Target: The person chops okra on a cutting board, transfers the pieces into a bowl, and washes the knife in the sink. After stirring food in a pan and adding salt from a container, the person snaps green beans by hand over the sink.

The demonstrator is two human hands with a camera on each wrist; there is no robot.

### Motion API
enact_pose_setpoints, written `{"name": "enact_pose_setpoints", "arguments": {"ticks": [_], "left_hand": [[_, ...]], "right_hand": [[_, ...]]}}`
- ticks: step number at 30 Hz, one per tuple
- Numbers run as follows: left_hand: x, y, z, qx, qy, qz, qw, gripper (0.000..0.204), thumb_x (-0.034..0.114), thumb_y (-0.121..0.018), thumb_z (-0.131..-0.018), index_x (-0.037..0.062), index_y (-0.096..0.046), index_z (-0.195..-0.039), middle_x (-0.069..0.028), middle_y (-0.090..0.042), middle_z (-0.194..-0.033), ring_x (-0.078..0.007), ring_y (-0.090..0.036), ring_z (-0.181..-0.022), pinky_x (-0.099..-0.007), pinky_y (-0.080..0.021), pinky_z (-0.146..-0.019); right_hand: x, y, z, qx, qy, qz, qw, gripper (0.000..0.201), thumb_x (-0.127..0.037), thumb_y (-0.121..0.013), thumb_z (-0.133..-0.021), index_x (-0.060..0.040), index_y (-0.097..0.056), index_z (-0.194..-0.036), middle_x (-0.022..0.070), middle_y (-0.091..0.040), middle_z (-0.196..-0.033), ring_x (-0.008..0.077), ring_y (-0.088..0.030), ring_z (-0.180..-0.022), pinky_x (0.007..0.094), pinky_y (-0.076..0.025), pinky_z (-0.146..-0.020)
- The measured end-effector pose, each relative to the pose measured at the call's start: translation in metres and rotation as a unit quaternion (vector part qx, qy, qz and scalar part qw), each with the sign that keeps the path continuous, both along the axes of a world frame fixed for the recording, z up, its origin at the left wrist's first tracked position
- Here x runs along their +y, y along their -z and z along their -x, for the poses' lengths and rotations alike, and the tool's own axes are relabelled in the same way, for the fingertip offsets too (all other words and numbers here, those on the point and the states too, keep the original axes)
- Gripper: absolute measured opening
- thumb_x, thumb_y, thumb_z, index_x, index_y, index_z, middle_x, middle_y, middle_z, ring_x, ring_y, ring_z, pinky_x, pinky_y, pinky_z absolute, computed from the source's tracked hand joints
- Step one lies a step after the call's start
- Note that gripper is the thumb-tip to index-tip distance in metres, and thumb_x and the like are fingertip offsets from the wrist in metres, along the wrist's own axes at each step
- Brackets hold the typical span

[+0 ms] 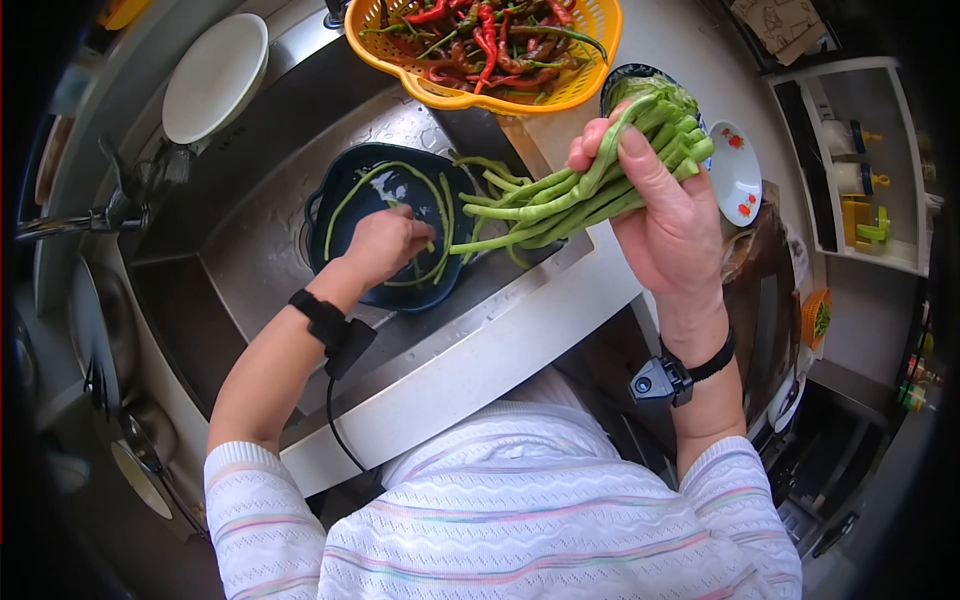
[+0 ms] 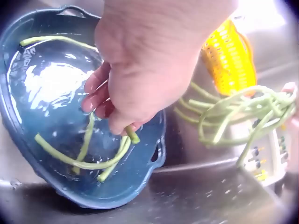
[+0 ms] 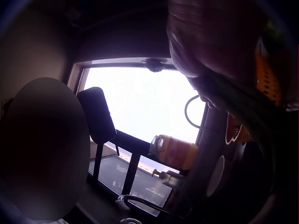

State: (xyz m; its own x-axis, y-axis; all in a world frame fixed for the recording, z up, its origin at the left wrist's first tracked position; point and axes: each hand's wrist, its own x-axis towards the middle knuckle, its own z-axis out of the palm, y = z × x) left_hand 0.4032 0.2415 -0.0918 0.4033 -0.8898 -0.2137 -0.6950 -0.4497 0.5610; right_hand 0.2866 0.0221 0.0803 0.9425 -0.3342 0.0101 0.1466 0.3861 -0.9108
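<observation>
Over a dark blue basin [image 1: 345,170] of water in the sink, my left hand [image 1: 385,245] pinches a long green bean [image 2: 132,135] between thumb and fingers. Its cut end pokes out past the thumb in the left wrist view. Several loose long beans [image 2: 65,156] lie in the water around the fingers. My right hand [image 1: 675,215], raised over the counter edge to the right, grips a thick bunch of long beans [image 1: 570,200]. The thumb presses across the bunch, and the bean tails hang leftward toward the basin. The right wrist view is dark and shows the bunch dimly.
A yellow colander [image 1: 400,82] of red and green chili peppers stands behind the sink [image 1: 250,225]. Leafy greens [image 1: 655,92] and a white dish with red flowers [image 1: 735,175] are beyond the right hand. At left are a faucet [image 1: 70,225] and a white plate [image 1: 215,80].
</observation>
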Motion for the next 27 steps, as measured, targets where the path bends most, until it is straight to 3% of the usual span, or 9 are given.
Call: {"name": "enact_pose_setpoints", "arguments": {"ticks": [1,3,4,6,11,13,17,21,27], "left_hand": [[0.001,-0.007,-0.003,-0.001,0.002,0.0,1.0,0.02,0.008,-0.066,-0.072,0.0117,-0.069,-0.092,-0.0104,-0.062,-0.084,-0.0279,-0.061,-0.076,-0.0361,-0.049,-0.067],[0.0,-0.023,-0.01,0.041,-0.106,0.223,0.968,0.02,0.01,-0.067,-0.077,0.0084,-0.068,-0.097,-0.0046,-0.063,-0.08,-0.0176,-0.061,-0.07,-0.0285,-0.048,-0.063],[-0.002,-0.037,-0.012,0.039,-0.102,0.226,0.968,0.02,0.01,-0.067,-0.077,0.0084,-0.068,-0.097,-0.0046,-0.063,-0.08,-0.0176,-0.061,-0.07,-0.0285,-0.048,-0.063],[-0.002,-0.07,-0.01,0.361,-0.273,0.251,0.856,0.021,0.007,-0.067,-0.08,0.0026,-0.066,-0.101,-0.0016,-0.06,-0.082,-0.0087,-0.056,-0.069,-0.0231,-0.048,-0.064],[-0.015,-0.123,0.013,0.354,-0.232,0.331,0.843,0.023,0.005,-0.062,-0.085,0.0008,-0.062,-0.108,0.0003,-0.058,-0.083,-0.0043,-0.054,-0.07,-0.0189,-0.046,-0.062],[-0.018,-0.127,0.018,0.383,-0.222,0.402,0.802,0.025,0.006,-0.062,-0.085,0.0016,-0.062,-0.11,0.001,-0.056,-0.084,-0.004,-0.054,-0.069,-0.0188,-0.047,-0.061],[-0.018,-0.133,0.02,0.282,-0.222,0.355,0.863,0.025,0.009,-0.054,-0.091,0.0024,-0.059,-0.114,-0.0003,-0.052,-0.081,-0.0047,-0.055,-0.064,-0.0187,-0.047,-0.06],[-0.018,-0.134,0.023,0.272,-0.217,0.343,0.873,0.028,0.003,-0.048,-0.091,0.0028,-0.057,-0.117,-0.003,-0.05,-0.079,-0.0072,-0.057,-0.061,-0.021,-0.048,-0.059],[-0.019,-0.135,0.018,0.187,-0.159,0.26,0.934,0.042,-0.003,-0.046,-0.082,0.0051,-0.051,-0.123,-0.009,-0.053,-0.083,-0.018,-0.061,-0.067,-0.0301,-0.049,-0.064]], "right_hand": [[0.001,0.001,0.001,-0.001,0.002,0.0,1.0,0.019,-0.018,-0.056,-0.091,0.0008,-0.058,-0.096,0.0085,-0.061,-0.088,0.015,-0.058,-0.081,0.0267,-0.048,-0.074],[0.008,0.003,0.0,0.033,0.004,-0.004,0.999,0.016,-0.015,-0.056,-0.09,-0.0008,-0.058,-0.098,0.0069,-0.062,-0.086,0.0142,-0.059,-0.079,0.0254,-0.049,-0.072],[0.011,0.011,-0.002,0.032,-0.013,0.021,0.999,0.014,-0.013,-0.057,-0.09,-0.0027,-0.057,-0.098,0.0053,-0.062,-0.085,0.0123,-0.059,-0.078,0.0245,-0.05,-0.071],[0.024,0.022,-0.004,0.049,-0.024,0.004,0.998,0.014,-0.013,-0.058,-0.09,-0.003,-0.057,-0.099,0.0048,-0.062,-0.086,0.0112,-0.059,-0.079,0.024,-0.05,-0.072],[0.051,0.042,-0.017,0.073,-0.083,-0.011,0.994,0.016,-0.01,-0.058,-0.089,-0.0033,-0.056,-0.104,0.0036,-0.062,-0.091,0.009,-0.059,-0.083,0.0224,-0.049,-0.074],[0.059,0.037,-0.023,0.063,-0.077,-0.025,0.995,0.019,-0.008,-0.058,-0.089,-0.0032,-0.054,-0.107,0.0023,-0.061,-0.093,0.0079,-0.058,-0.084,0.0219,-0.049,-0.075],[0.06,0.039,-0.025,0.064,-0.108,-0.039,0.991,0.018,-0.007,-0.056,-0.09,-0.0031,-0.054,-0.107,0.0007,-0.059,-0.092,0.007,-0.056,-0.081,0.0224,-0.049,-0.073],[0.06,0.046,-0.025,0.076,-0.108,-0.037,0.991,0.018,-0.007,-0.057,-0.089,-0.0029,-0.054,-0.107,0.001,-0.06,-0.09,0.0075,-0.057,-0.08,0.0223,-0.049,-0.072],[0.058,0.053,-0.022,0.111,-0.172,0.005,0.979,0.02,-0.009,-0.06,-0.087,-0.0048,-0.059,-0.107,-0.0011,-0.061,-0.097,0.0065,-0.056,-0.088,0.0229,-0.047,-0.079]]}}
